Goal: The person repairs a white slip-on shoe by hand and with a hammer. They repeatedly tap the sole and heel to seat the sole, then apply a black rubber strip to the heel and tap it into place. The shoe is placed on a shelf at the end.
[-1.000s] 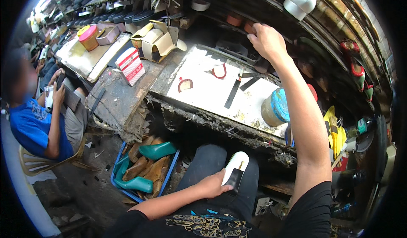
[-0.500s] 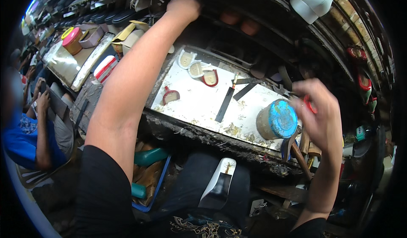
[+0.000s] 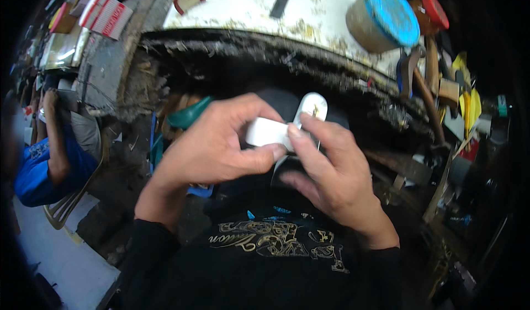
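Above my lap, my left hand grips a smooth white block, which looks like a shoe heel, between thumb and fingers. My right hand meets its right end, fingertips pressed on it; the right thumb is blurred below. Behind my hands a white, round-ended shoe sole with a yellowish stain lies on my lap. My right fingers cover much of it, and its dark lower part shows only in bits.
Ahead stands a glue-stained white worktop with a ragged front edge. On it are a blue-lidded tub, a red-lidded jar and a red-edged piece. Hammers hang at the right. A person in blue sits at left.
Both hands have come back from over the worktop to my lap. My left hand now holds the white block, and my right hand has joined it. The view has tilted down.
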The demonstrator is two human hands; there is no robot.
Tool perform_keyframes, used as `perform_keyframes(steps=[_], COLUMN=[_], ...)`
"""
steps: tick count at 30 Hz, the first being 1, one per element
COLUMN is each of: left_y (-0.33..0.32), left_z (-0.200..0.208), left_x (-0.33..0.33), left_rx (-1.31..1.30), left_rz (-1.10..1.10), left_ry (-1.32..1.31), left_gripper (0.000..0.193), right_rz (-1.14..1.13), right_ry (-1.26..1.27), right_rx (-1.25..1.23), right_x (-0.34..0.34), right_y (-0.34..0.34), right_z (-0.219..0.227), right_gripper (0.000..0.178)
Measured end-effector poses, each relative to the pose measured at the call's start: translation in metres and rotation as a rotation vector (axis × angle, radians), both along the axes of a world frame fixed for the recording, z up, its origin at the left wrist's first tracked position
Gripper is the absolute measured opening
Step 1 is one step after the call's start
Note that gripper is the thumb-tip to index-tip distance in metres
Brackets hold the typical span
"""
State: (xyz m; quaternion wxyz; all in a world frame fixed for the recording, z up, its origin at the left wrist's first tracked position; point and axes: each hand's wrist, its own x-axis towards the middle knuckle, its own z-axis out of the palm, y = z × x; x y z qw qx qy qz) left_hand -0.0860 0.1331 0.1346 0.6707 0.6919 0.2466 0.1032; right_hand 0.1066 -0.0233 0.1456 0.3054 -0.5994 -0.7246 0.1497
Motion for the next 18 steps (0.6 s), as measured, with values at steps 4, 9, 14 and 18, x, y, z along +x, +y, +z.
perform_keyframes(steps=[4,9,14,18], left_y=[-0.073,-0.098,-0.103,-0.101], left_z=[-0.031,-0.081,-0.112,-0.109], left_x=[0.006,0.02,0.048,0.054], left_rx=[-0.542,-0.431,-0.34,-0.456], left_rz=[0.278,0.271,0.422,0.483], left_ry=[-0.133,-0.148,-0.11,-0.041], left_gripper=[0.04,0.052,0.05,0.059], right_rz=[-0.201,-0.574,-0.667,-0.706], right_ry=[0.324,1.114,1.315,1.117], right_rx=[-0.167,-0.524,-0.47,-0.436], right_x=[-0.009,0.003,0.013,0.017], right_y=[-0.039,-0.063,-0.067,-0.067], right_z=[-0.033,-0.07,-0.097,-0.103], right_gripper=[0.059,0.048,0.045,0.044])
